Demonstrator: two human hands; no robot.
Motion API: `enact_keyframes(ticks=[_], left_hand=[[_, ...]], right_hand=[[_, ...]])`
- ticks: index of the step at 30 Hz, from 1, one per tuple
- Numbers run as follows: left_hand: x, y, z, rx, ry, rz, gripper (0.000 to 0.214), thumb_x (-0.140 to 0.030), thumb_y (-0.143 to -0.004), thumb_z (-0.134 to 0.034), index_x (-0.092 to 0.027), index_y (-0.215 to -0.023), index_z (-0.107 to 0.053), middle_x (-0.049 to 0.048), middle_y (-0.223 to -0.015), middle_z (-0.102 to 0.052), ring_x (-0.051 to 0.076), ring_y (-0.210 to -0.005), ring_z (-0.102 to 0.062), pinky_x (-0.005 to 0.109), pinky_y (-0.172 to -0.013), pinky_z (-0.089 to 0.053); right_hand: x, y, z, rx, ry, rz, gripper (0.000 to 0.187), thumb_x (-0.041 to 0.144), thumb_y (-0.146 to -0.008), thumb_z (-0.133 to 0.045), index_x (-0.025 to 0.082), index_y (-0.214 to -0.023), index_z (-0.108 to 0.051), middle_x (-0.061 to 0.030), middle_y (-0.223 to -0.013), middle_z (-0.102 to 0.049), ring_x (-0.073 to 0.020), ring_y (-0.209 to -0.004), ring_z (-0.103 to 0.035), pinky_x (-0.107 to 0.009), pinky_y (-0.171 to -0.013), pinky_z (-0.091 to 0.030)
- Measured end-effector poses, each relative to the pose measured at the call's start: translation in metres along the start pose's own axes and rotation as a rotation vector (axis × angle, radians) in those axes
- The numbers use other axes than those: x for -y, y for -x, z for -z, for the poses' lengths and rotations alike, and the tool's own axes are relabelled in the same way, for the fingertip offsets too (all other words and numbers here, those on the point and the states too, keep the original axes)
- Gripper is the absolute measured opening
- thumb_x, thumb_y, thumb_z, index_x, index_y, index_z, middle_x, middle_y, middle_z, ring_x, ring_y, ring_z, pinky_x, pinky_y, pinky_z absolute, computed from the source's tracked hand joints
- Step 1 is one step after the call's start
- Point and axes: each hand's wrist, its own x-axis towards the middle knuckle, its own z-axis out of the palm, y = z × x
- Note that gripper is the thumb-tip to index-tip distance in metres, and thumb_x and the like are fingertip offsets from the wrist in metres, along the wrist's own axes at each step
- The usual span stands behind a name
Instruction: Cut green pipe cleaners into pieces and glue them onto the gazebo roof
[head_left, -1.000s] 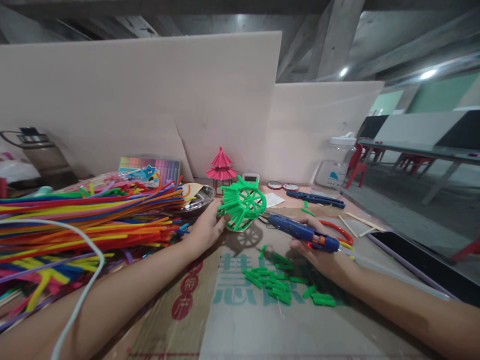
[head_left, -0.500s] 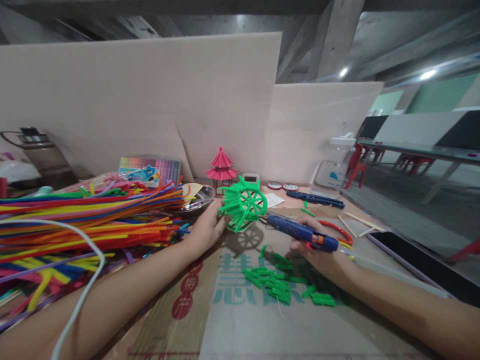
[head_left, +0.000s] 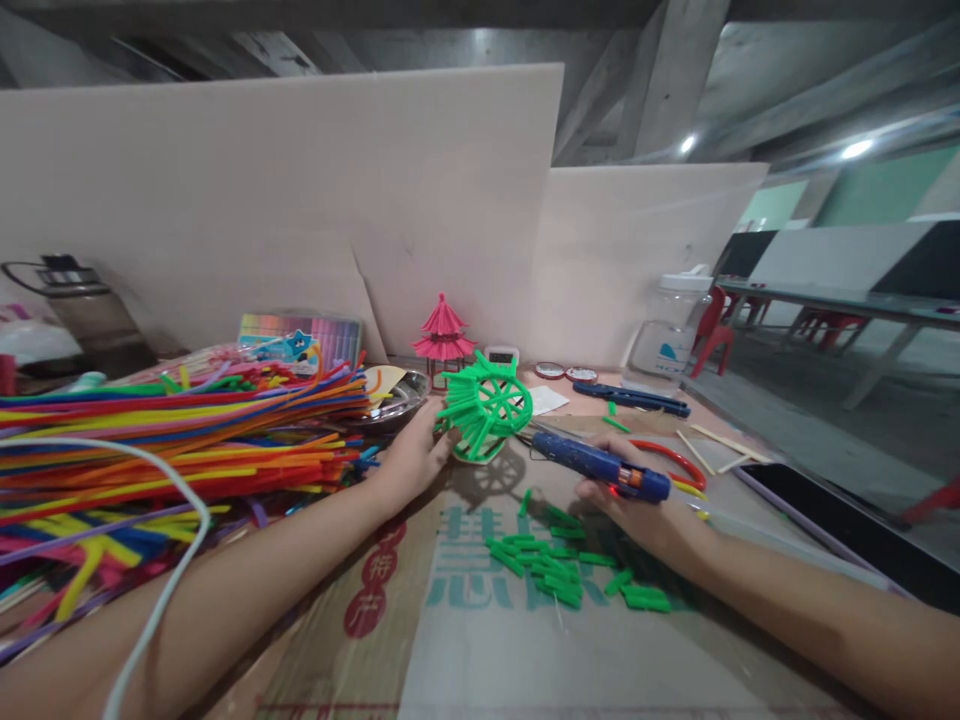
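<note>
My left hand [head_left: 420, 447] is closed on the left side of a green pipe-cleaner pagoda roof [head_left: 472, 408], tilted so its spoked, wheel-like underside faces right. In my right hand [head_left: 611, 500] is a blue hot glue gun [head_left: 600, 464] with a small red light glowing on it. Its nozzle points left and sits close to the lower right rim of the green piece; whether the two touch I cannot tell. Below them, several short green pipe-cleaner pieces [head_left: 555, 570] lie scattered on the cardboard [head_left: 480, 660]. Behind the green piece stands a small pink pagoda [head_left: 442, 335].
Bundles of coloured pipe cleaners [head_left: 187, 430] fill the left side, crossed by a white cable [head_left: 176, 480]. A phone [head_left: 847, 530], wooden sticks [head_left: 727, 445], red-handled pliers [head_left: 675, 458], a blue cutter [head_left: 630, 398] and a clear bottle [head_left: 667, 325] lie or stand to the right.
The glue gun and my right hand have shifted slightly left and down. The green piece has turned a little in my left hand, which stays in place.
</note>
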Motion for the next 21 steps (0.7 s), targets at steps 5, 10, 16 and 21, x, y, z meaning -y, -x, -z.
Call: enact_keyframes(ticks=[5, 10, 16, 21], left_hand=[[0.0026, 0.0013, -0.0007, 0.008, 0.024, 0.023, 0.043, -0.027, -0.090, -0.053, -0.020, -0.132, -0.048, 0.0120, -0.132, -0.053, 0.025, -0.125, -0.048, 0.042, -0.109, -0.035], [0.0030, 0.0011, -0.0003, 0.011, -0.004, 0.026, 0.042, -0.027, -0.090, -0.052, -0.020, -0.131, -0.050, 0.0107, -0.130, -0.055, 0.025, -0.124, -0.048, 0.040, -0.108, -0.036], [0.0005, 0.0002, 0.0013, 0.027, -0.024, 0.005, 0.041, -0.026, -0.090, -0.051, -0.020, -0.130, -0.050, 0.0104, -0.131, -0.054, 0.024, -0.125, -0.047, 0.039, -0.110, -0.033], [-0.0025, 0.0000, 0.0011, 0.017, -0.037, 0.009, 0.038, -0.029, -0.091, -0.051, -0.019, -0.128, -0.051, 0.0110, -0.128, -0.056, 0.025, -0.124, -0.048, 0.040, -0.109, -0.034]], right_hand=[[-0.0018, -0.0006, -0.0005, 0.029, 0.010, 0.010, 0.027, 0.045, -0.071, -0.065, 0.024, -0.081, -0.051, 0.0014, -0.061, -0.062, -0.0197, -0.054, -0.063, -0.029, -0.048, -0.049], [-0.0014, -0.0005, -0.0005, 0.018, 0.022, 0.003, 0.025, 0.043, -0.072, -0.064, 0.024, -0.081, -0.051, 0.0018, -0.061, -0.062, -0.0192, -0.053, -0.062, -0.029, -0.047, -0.048], [-0.0009, -0.0012, 0.0028, -0.002, 0.062, 0.113, 0.025, 0.046, -0.074, -0.062, 0.024, -0.079, -0.052, -0.0004, -0.065, -0.064, -0.0197, -0.060, -0.062, -0.031, -0.055, -0.049], [-0.0027, -0.0015, 0.0033, 0.058, 0.003, 0.118, 0.025, 0.046, -0.077, -0.060, 0.023, -0.080, -0.051, -0.0038, -0.074, -0.070, -0.0214, -0.069, -0.066, -0.031, -0.062, -0.051]])
